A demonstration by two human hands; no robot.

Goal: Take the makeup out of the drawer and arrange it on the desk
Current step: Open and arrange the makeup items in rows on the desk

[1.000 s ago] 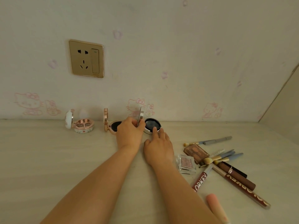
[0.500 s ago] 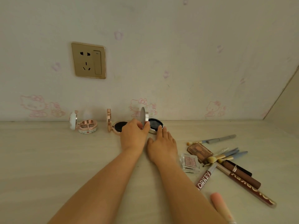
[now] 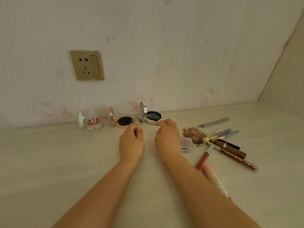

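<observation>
Three open round compacts stand in a row along the wall: a white one (image 3: pixel 92 123) at the left, a rose-gold one (image 3: pixel 122 121) in the middle, and a silver one (image 3: pixel 151 115) with its mirror lid upright. My left hand (image 3: pixel 131 142) hovers just in front of the rose-gold compact, fingers loosely curled, holding nothing. My right hand (image 3: pixel 167 137) is just in front of the silver compact, also loosely curled and empty. Neither hand touches a compact.
To the right lies a loose pile: a clear eyeshadow case (image 3: pixel 185 143), a brown palette (image 3: pixel 195 134), several brushes (image 3: pixel 218 134), a grey pencil (image 3: pixel 213 123), brown lip tubes (image 3: pixel 233 154), a red gloss (image 3: pixel 204 157) and a pink tube (image 3: pixel 213 178). A gold wall socket (image 3: pixel 87 65) is above.
My left hand has let go of the silver compact's lid, which now stands upright. Both hands have drawn back toward me, off the compact.
</observation>
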